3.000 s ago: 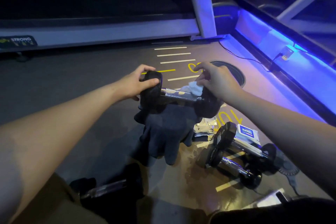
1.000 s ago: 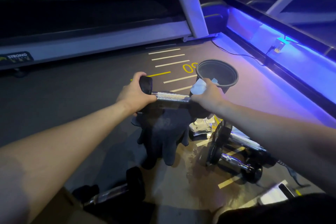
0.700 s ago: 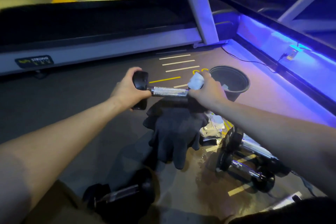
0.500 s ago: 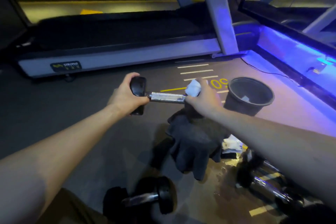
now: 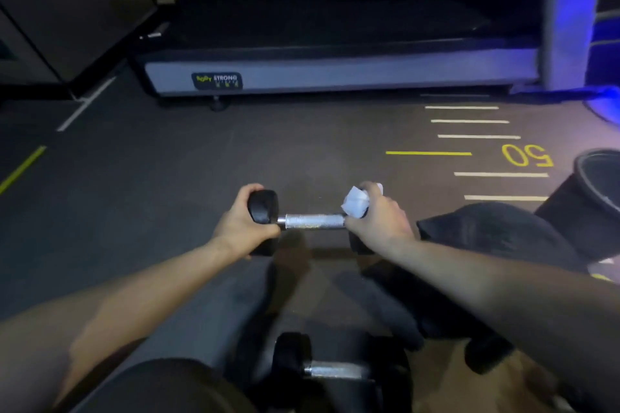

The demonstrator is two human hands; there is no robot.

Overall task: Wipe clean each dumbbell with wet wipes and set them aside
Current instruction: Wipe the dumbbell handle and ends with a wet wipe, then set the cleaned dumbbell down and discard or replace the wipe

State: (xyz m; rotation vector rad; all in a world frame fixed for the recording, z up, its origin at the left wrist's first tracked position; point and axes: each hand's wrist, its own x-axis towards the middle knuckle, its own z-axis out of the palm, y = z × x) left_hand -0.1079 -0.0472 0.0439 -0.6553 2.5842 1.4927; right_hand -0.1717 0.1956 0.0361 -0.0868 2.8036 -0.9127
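Hands hold one dumbbell (image 5: 314,221) level above the dark floor (image 5: 167,178). Left hand (image 5: 240,228) curls round its left black head; right hand (image 5: 379,221) wraps the right head, pressing a white wet wipe (image 5: 355,203) against it. Below the hands, nearer the person, a second dumbbell (image 5: 335,370) lies on the floor. Right of the right hand sit a dark cloth (image 5: 496,231) and black bucket (image 5: 593,178); beyond both hands, a treadmill (image 5: 335,74).

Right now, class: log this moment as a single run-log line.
left hand: grips dumbbell head | right hand: holds wet wipe on other head | dumbbell: held level above floor | second dumbbell: on floor
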